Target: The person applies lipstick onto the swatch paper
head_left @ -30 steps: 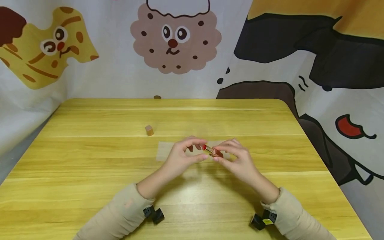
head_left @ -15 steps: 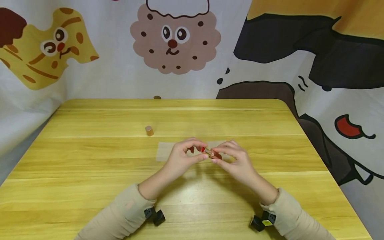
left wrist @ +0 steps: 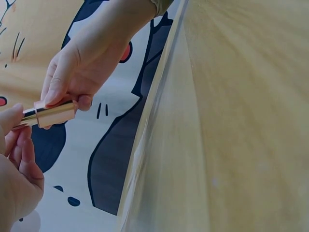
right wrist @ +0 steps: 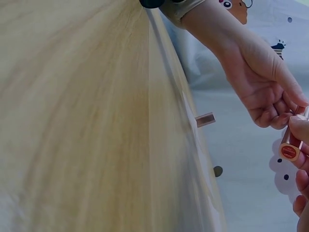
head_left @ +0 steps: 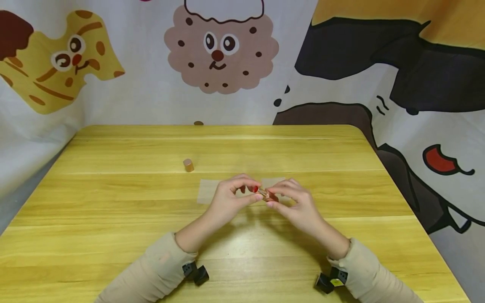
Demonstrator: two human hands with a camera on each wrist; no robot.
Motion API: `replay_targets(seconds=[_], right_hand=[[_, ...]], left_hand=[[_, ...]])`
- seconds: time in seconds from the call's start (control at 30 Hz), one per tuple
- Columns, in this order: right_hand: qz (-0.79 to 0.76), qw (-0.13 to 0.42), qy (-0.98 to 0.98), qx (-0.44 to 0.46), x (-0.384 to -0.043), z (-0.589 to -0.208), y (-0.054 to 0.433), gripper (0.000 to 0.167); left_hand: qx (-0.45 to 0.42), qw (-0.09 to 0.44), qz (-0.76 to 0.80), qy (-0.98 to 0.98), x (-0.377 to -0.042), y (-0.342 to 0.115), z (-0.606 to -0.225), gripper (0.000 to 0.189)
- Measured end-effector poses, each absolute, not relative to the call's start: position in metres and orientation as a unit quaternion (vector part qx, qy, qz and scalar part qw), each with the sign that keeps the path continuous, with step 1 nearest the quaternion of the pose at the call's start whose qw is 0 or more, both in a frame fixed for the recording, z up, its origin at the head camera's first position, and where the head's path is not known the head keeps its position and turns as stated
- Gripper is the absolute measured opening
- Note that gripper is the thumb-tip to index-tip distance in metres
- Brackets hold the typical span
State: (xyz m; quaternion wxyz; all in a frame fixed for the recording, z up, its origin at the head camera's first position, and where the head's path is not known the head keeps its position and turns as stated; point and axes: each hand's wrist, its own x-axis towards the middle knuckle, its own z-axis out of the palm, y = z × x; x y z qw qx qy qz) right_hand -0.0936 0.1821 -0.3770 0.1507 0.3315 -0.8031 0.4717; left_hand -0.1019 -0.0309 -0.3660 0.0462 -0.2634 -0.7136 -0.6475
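In the head view a lipstick with a rose-gold base and red tip is held between both hands above the table. My left hand pinches the narrow gold neck near the red tip with thumb and fingers. The base is gripped by the thumb and fingers of my right hand. From the left wrist, the lipstick's shiny base lies nearly level between the fingers. A round red label marks the bottom of the base in the right wrist view. Its cap stands upright on the table, to the left beyond the hands.
A pale, see-through sheet lies flat on the wooden table beneath the hands. Behind the table's far edge hangs a cartoon-printed cloth. Dark wrist cameras are strapped at both beige sleeves.
The lipstick has shifted slightly left and down, its red tip now deeper among the left fingers. My left hand has closed onto its neck; the right hand moved slightly left with the base.
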Motion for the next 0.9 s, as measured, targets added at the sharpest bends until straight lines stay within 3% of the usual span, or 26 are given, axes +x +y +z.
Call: replay_targets(seconds=[0.9], right_hand=[[0.46, 0.141, -0.802, 0.355, -0.0931, -0.381, 0.1802, 0.033]], left_hand=[[-0.266, 0.044, -0.646, -0.714, -0.1022, -0.0316, -0.3679, 0.017]])
